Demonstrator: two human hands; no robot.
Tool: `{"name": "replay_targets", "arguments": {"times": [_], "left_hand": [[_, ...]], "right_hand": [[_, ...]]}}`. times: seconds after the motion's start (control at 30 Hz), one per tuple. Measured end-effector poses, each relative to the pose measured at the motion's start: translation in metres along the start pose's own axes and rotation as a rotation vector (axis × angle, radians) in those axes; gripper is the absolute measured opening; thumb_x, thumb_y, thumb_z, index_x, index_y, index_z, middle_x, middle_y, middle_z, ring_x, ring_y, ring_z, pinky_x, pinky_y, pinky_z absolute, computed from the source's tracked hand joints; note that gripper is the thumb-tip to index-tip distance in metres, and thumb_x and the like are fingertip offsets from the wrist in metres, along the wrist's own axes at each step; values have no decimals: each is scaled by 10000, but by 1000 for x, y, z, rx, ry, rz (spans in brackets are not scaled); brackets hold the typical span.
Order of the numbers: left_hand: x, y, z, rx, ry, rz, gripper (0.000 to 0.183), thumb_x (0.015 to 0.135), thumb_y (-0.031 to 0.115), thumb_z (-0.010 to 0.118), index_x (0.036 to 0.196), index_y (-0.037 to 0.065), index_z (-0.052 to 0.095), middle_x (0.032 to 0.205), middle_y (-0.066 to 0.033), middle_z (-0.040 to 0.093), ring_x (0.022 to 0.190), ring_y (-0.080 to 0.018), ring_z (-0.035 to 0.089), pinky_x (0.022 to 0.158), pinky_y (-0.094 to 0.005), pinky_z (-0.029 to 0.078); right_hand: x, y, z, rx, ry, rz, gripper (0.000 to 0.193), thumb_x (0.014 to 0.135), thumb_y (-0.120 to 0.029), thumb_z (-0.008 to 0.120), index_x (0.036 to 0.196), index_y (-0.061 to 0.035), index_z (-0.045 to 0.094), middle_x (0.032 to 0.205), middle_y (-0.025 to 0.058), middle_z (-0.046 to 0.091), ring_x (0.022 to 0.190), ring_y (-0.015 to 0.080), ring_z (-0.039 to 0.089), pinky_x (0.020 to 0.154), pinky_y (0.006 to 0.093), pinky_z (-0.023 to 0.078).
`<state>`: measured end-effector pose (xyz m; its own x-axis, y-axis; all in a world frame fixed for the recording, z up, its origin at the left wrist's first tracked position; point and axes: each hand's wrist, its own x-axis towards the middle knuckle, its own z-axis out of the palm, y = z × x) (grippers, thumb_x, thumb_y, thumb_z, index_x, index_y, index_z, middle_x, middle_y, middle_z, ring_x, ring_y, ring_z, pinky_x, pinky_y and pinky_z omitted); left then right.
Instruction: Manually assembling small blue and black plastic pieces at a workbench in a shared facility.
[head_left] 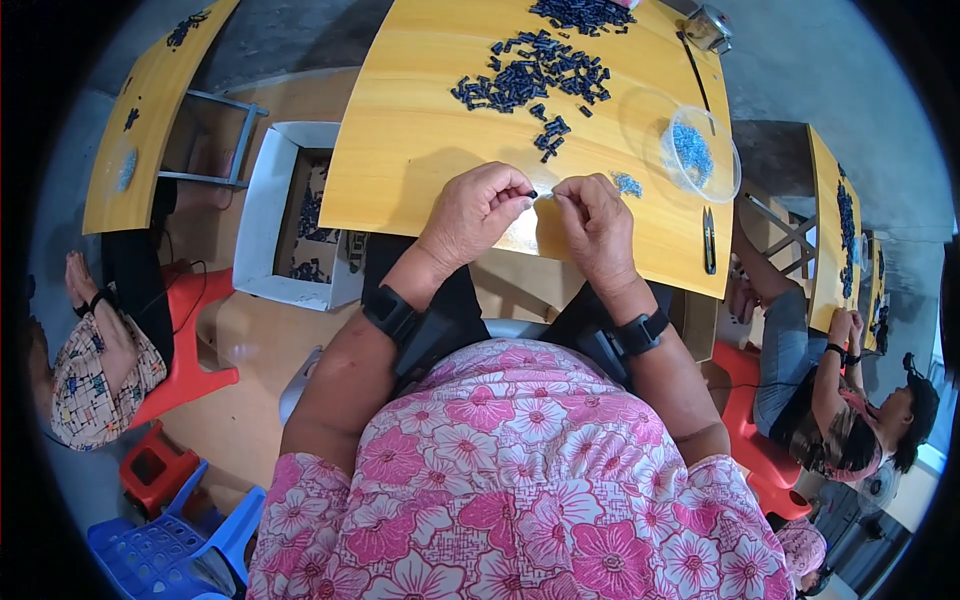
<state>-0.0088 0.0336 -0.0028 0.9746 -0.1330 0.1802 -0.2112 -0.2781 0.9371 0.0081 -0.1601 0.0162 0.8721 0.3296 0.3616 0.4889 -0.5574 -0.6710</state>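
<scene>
Over the near edge of the yellow table (400, 130), both hands meet with their fingertips close together. My left hand (475, 210) pinches a small black tubular part (533, 194) between thumb and forefinger. Opposite it, my right hand (597, 222) is closed in a pinch; a tiny pale, clear bit seems to be at its fingertips, too small to name. Just beyond the right hand lies a little cluster of clear bluish pieces (627, 184). A heap of similar black parts (540, 75) spreads over the table ahead, some scattered toward me.
A clear plastic bowl (735, 170) holds more bluish pieces at the right. Small black-handled snips (709, 242) lie by the right edge. Beyond are a thin black rod (695, 75) and a metal tin (708, 30). A white box (265, 230) stands left; co-workers sit at both sides.
</scene>
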Motion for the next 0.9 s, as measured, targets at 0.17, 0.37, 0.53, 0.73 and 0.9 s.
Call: {"name": "replay_targets", "arguments": {"times": [0.17, 0.37, 0.53, 0.73, 0.9], "left_hand": [[1, -1, 0, -13, 7, 8, 105, 858, 52, 685, 945, 7, 645, 834, -46, 644, 694, -109, 587, 649, -251, 497], [1, 1, 0, -22, 25, -14, 102, 830, 61, 704, 895, 14, 640, 799, -76, 636, 686, -178, 627, 644, -294, 517], [1, 1, 1, 27, 26, -1, 100, 842, 42, 697, 916, 0, 644, 807, -56, 656, 674, -110, 599, 638, -262, 506], [1, 2, 0, 14, 27, -42, 95, 849, 44, 702, 917, -5, 656, 784, -53, 654, 664, -95, 588, 632, -254, 502], [1, 0, 0, 2, 37, -41, 89, 853, 37, 700, 918, -9, 659, 780, -47, 652, 670, -83, 586, 631, -245, 500]], "right_hand": [[8, -11, 5, 45, -48, 44, 98, 858, -27, 651, 950, -44, 624, 852, 167, 581, 766, 360, 616, 665, 414, 500], [11, -8, 8, 12, -30, -47, 92, 867, -25, 638, 951, -50, 609, 861, 172, 582, 762, 376, 609, 671, 431, 502], [10, -9, 8, -71, -36, -89, 83, 874, -52, 632, 947, -54, 593, 880, 168, 582, 777, 386, 614, 678, 454, 510], [9, -10, 6, -281, -111, -177, 133, 865, -53, 603, 994, -67, 573, 892, 151, 551, 752, 365, 624, 640, 438, 524], [9, -8, 8, -311, -131, -223, 191, 850, -30, 578, 1037, -49, 543, 923, 163, 537, 743, 367, 622, 630, 433, 525]]}}
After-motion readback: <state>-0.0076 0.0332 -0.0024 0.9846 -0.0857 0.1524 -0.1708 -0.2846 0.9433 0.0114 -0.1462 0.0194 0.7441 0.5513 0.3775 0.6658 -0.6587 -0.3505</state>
